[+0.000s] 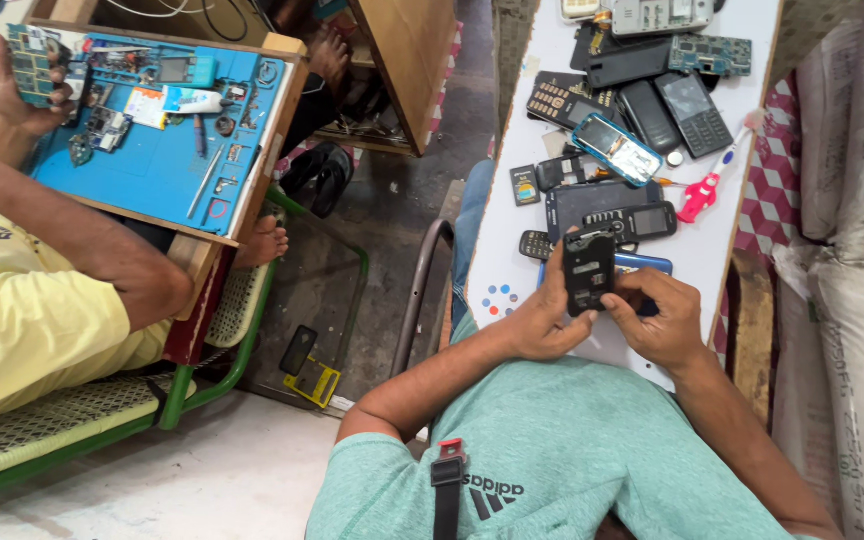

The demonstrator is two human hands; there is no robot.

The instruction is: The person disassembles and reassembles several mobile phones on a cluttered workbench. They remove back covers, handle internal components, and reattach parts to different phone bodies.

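Both hands are on the black phone (589,271), held just above the near end of the white table (512,250). It stands upright in this view, long axis running away from the person, top end pointing toward the far pile of handsets. Its open back faces the camera, with inner parts showing.

The left hand (540,318) is curled around the phone's left edge, thumb up along its side, fingers closed on it. The right hand (660,318) is bent in from the right, fingertips pressed to the phone's lower right edge; whether it truly grips or only touches, I cannot tell.

Just behind the phone sits a blue phone (642,264), partly hidden. Beyond lies a dark keypad phone (632,221) on its side, a blue-rimmed phone (617,149) tilted diagonally, and a red and white toothbrush (712,185) near the right edge.

Off to the left, another person's hand (22,95) holds a green circuit board (32,62) over a blue work mat (152,165) set in a wooden tray (272,120), the mat strewn with small tools and parts.
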